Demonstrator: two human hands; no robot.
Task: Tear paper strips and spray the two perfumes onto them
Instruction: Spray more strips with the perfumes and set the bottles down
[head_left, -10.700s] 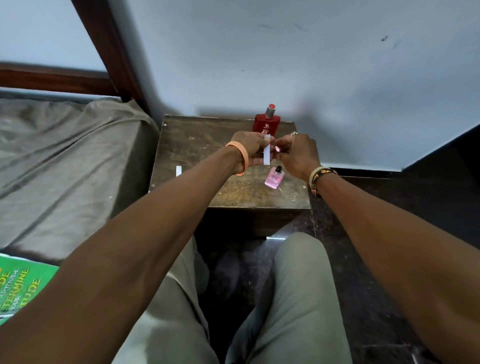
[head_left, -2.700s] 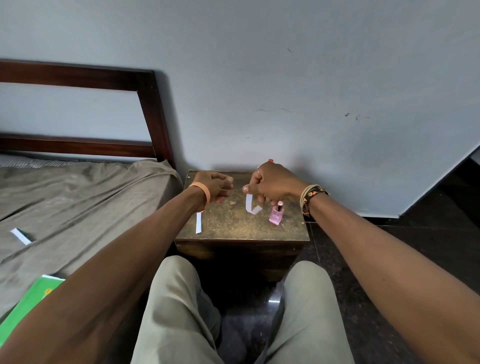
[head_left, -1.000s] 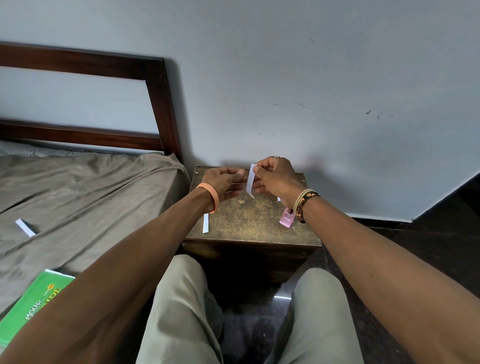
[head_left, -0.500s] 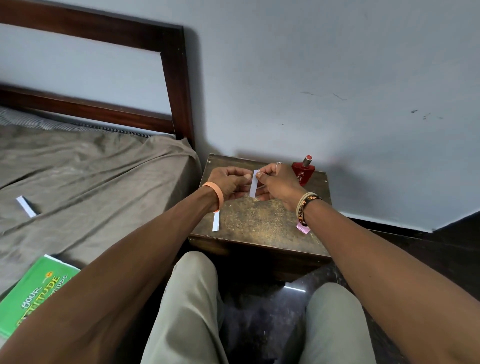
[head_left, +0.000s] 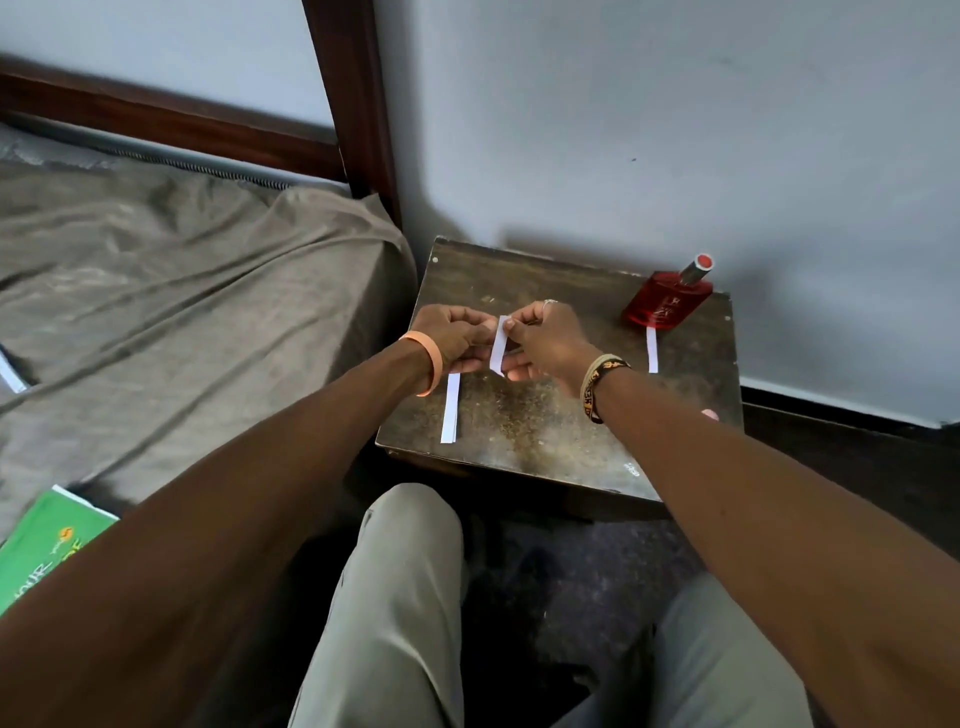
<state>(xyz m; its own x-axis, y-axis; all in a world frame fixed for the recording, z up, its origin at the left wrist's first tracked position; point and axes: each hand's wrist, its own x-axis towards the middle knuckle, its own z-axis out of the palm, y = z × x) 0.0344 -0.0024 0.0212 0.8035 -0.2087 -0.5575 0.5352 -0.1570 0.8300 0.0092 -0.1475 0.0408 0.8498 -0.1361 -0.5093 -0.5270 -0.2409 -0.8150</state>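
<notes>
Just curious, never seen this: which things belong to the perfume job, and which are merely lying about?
Job: paper piece pinched by left hand and right hand; left strip and right strip on the table; red perfume bottle.
Lying about: green book; bed sheet.

a red perfume bottle (head_left: 667, 306) and white paper strips (head_left: 450, 400) on a mottled dark brown tabletop (head_left: 545, 431), an orange wristband (head_left: 430, 364), a grey-brown bedsheet (head_left: 182, 291), a green book (head_left: 47, 545), a pale grey wall (head_left: 675, 130).
</notes>
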